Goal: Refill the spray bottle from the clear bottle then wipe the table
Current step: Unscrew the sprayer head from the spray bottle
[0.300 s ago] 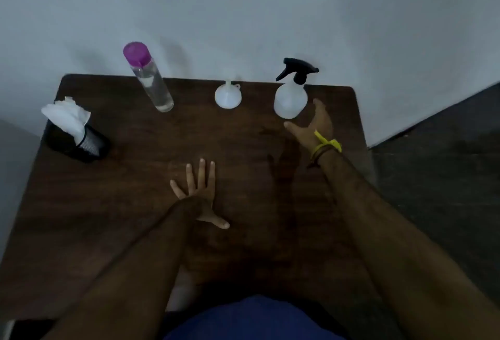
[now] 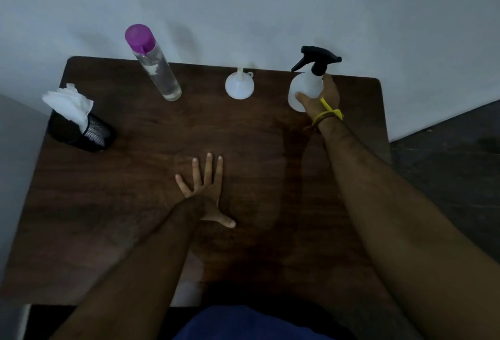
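1. Tabletop (image 2: 135,231): dark wood-grain surface filling the centre and lower frame, its far edge against a pale wall.
2. Spray bottle (image 2: 304,88): translucent white body with a black trigger head, standing upright at the upper right of the frame, near the far edge of the tabletop.
3. Right hand (image 2: 323,99): reaches in from the lower right; its grip is wrapped round the spray bottle, thumb across the near side of the body, fingers behind it near the neck. A yellow band (image 2: 328,112) circles the wrist.
4. Left hand (image 2: 207,191): lies flat on the tabletop at the centre of the frame, fingers straight and spread, thumb out to the right; its grip is apart and holds nothing.
5. Clear bottle (image 2: 159,72): tall cylinder with a purple cap, upright at the upper left-centre, well apart from both hands.
6. Funnel (image 2: 239,85): white, set mouth down with its spout up, between the clear bottle and the spray bottle, touching neither.
7. Holder (image 2: 81,132): black mesh container at the left edge of the frame, with white tissue (image 2: 70,104) rising from its top.
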